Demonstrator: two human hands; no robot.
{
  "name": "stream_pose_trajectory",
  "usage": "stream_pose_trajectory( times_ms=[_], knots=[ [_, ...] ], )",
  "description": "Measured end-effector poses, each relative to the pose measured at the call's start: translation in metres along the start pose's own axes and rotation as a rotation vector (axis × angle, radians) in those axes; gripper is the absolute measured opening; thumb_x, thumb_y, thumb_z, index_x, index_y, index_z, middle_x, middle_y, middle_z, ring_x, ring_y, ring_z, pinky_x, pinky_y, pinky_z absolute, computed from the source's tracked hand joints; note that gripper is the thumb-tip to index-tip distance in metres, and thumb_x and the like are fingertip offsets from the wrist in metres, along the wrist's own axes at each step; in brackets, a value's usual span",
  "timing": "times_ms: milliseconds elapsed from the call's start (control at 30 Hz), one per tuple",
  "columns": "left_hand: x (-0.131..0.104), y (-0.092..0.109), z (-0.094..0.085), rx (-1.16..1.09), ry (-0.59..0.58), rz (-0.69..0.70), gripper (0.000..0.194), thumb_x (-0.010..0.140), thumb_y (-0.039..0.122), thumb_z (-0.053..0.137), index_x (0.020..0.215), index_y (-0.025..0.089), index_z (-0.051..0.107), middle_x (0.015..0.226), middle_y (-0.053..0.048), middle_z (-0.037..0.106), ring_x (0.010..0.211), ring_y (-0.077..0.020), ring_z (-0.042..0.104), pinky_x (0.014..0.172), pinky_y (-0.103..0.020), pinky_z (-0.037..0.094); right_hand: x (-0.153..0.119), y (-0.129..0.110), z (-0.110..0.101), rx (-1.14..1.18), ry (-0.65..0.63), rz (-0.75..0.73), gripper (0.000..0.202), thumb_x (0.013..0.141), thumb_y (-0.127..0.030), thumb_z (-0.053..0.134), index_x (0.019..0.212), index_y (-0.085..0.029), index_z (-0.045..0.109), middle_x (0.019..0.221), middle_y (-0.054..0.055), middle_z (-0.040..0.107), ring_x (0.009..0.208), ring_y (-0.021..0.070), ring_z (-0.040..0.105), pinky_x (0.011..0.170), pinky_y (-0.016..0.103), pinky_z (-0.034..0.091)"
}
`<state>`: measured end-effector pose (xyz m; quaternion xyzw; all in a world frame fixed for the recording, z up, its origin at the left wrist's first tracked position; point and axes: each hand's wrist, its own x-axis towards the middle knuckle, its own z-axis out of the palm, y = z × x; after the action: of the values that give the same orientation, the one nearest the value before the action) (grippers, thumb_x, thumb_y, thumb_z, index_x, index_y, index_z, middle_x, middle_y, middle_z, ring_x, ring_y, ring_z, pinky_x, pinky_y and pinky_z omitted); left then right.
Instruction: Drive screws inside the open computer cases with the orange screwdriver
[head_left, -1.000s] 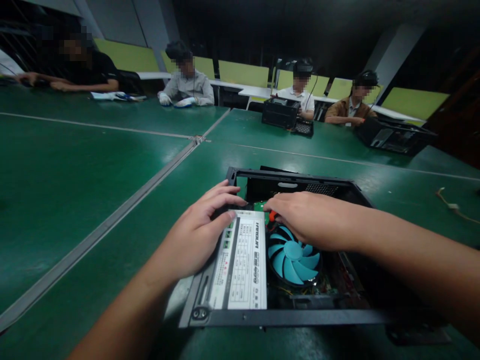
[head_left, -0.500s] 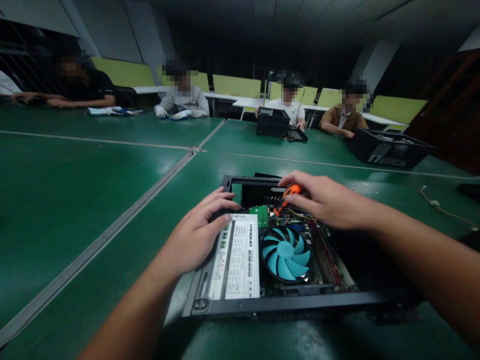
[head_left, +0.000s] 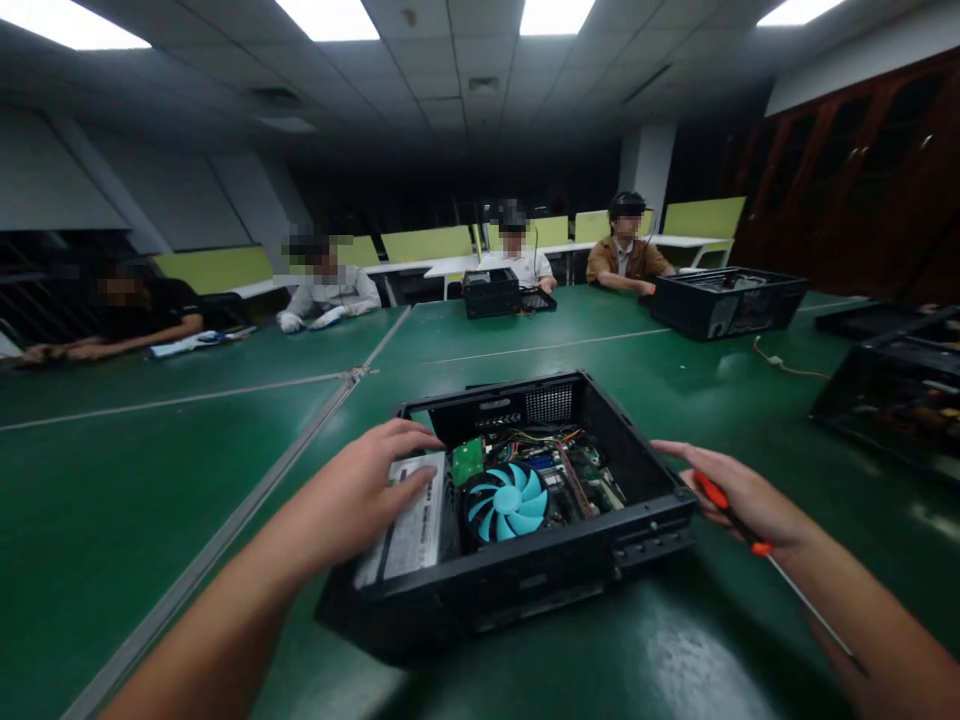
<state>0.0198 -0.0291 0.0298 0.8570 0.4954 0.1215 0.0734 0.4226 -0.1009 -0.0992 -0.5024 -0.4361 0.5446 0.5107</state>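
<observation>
An open black computer case [head_left: 525,580] lies before me on the green table, slightly turned. Inside it are a turquoise fan [head_left: 508,502], a green circuit board [head_left: 469,462] and a silver power supply [head_left: 416,520] with a label. My left hand [head_left: 379,480] rests over the power supply at the case's left side, its fingers apart. At the right corner of the case, my right hand [head_left: 739,495] holds an orange and black screwdriver [head_left: 731,512], its shaft pointing back along my forearm.
Across the green table [head_left: 187,470] sit several people. Two other black cases [head_left: 491,292] [head_left: 727,300] stand near them. Another opened case [head_left: 900,385] is at the right edge, and a thin cable [head_left: 787,367] lies nearby. Metal seams cross the tabletop.
My right hand has moved from above the inside of the case to its outer right side, with the screwdriver. The case now sits turned and tilted differently, and the view has lifted.
</observation>
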Motion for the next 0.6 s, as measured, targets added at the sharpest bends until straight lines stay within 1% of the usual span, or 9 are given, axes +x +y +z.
stream_pose_trajectory(
  times_ms=[33,100,167,267,300,367,433,533,600],
  knots=[
    [0.003,0.018,-0.003,0.036,-0.068,0.031,0.038,0.087,0.049,0.052,0.11,0.026,0.072,0.117,-0.006,0.07,0.105,-0.0273,0.065,0.093,-0.039,0.051,0.0,0.006,0.005,0.04,-0.008,0.004,0.063,0.087,-0.058,0.062,0.133,-0.017,0.057,0.049,-0.008,0.043,0.039,0.0072,0.03,0.035,0.016,0.022],
    [0.013,0.054,0.0,0.104,-0.221,0.082,0.032,0.088,0.045,0.051,0.101,0.027,0.075,0.098,-0.004,0.075,0.086,-0.0241,0.069,0.076,-0.033,0.053,-0.001,0.008,0.015,0.102,-0.018,0.025,0.066,0.083,-0.054,0.07,0.137,-0.019,0.056,0.057,-0.004,0.055,0.043,0.0079,0.042,0.037,0.016,0.029],
    [0.026,0.082,0.014,0.207,-0.348,0.1,0.033,0.088,0.046,0.051,0.091,0.025,0.077,0.085,-0.006,0.075,0.075,-0.0237,0.069,0.065,-0.03,0.051,-0.002,0.002,0.024,0.135,-0.02,0.054,0.064,0.079,-0.044,0.076,0.135,-0.02,0.059,0.072,0.0,0.067,0.055,0.0112,0.057,0.045,0.017,0.041],
    [0.042,0.105,0.043,0.358,-0.413,0.06,0.046,0.083,0.056,0.054,0.078,0.017,0.077,0.078,-0.015,0.074,0.073,-0.0291,0.07,0.063,-0.033,0.05,-0.013,-0.005,0.038,0.125,-0.005,0.059,0.058,0.077,-0.039,0.077,0.131,-0.02,0.063,0.088,0.003,0.074,0.073,0.0169,0.067,0.055,0.02,0.049],
    [0.045,0.107,0.052,0.378,-0.417,0.046,0.047,0.079,0.058,0.058,0.075,0.015,0.077,0.077,-0.017,0.073,0.073,-0.0309,0.07,0.064,-0.035,0.05,-0.02,-0.006,0.044,0.11,-0.01,0.036,0.058,0.078,-0.04,0.076,0.131,-0.02,0.063,0.093,0.003,0.075,0.079,0.0187,0.069,0.059,0.022,0.052],
    [0.045,0.106,0.065,0.375,-0.417,0.029,0.042,0.068,0.056,0.07,0.069,0.015,0.076,0.074,-0.018,0.073,0.074,-0.0321,0.069,0.065,-0.035,0.051,-0.038,-0.004,0.058,0.089,-0.06,-0.042,0.061,0.081,-0.042,0.074,0.136,-0.02,0.059,0.111,0.005,0.073,0.098,0.0229,0.068,0.077,0.028,0.055],
    [0.039,0.098,0.071,0.357,-0.416,0.016,0.029,0.058,0.045,0.078,0.064,0.017,0.074,0.07,-0.015,0.072,0.072,-0.0302,0.069,0.065,-0.034,0.05,-0.056,0.0,0.074,0.066,-0.098,-0.134,0.066,0.084,-0.043,0.071,0.142,-0.02,0.051,0.13,0.005,0.065,0.118,0.0261,0.059,0.1,0.036,0.048],
    [0.027,0.076,0.063,0.314,-0.402,-0.004,0.014,0.056,0.03,0.076,0.057,0.018,0.069,0.061,-0.009,0.067,0.065,-0.027,0.065,0.059,-0.031,0.046,-0.075,0.004,0.099,0.004,-0.063,-0.212,0.07,0.085,-0.042,0.071,0.146,-0.018,0.045,0.141,0.006,0.056,0.132,0.0275,0.048,0.116,0.042,0.03],
    [0.019,0.06,0.05,0.273,-0.381,-0.026,0.015,0.063,0.031,0.069,0.055,0.018,0.066,0.057,-0.006,0.063,0.06,-0.0242,0.062,0.055,-0.029,0.042,-0.078,0.004,0.114,-0.012,-0.051,-0.241,0.068,0.086,-0.039,0.07,0.145,-0.017,0.046,0.14,0.006,0.056,0.134,0.0275,0.046,0.118,0.043,0.027]
  ],
)
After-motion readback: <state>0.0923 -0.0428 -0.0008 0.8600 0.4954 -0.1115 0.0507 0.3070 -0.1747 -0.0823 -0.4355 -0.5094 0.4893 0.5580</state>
